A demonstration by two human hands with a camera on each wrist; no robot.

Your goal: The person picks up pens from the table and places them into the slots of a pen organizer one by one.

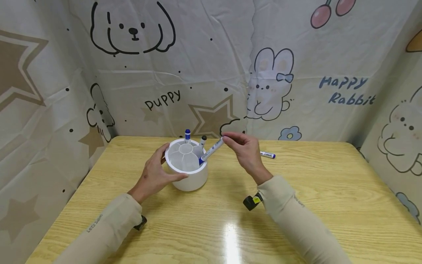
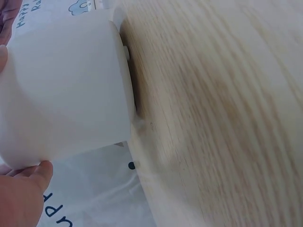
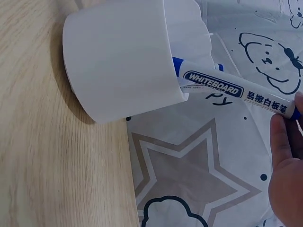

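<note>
A round white pen holder (image 1: 189, 180) with several compartments stands on the wooden table. My left hand (image 1: 154, 176) grips it from the left, the thumb along its front and the fingers around its far side. With thumb and fingertips, my right hand (image 1: 245, 152) pinches a blue-and-white whiteboard marker (image 3: 215, 84) by one end. That marker slants down to the left, its blue capped end inside the holder's right rim. Upright at the back of the holder is a blue-capped marker (image 1: 187, 135). A black-capped marker (image 1: 203, 140) leans at its back right.
Another blue-capped marker (image 1: 267, 154) lies on the table (image 1: 197, 227) behind my right hand, which hides part of it. A patterned cloth (image 1: 204, 66) hangs along the table's back edge and both sides.
</note>
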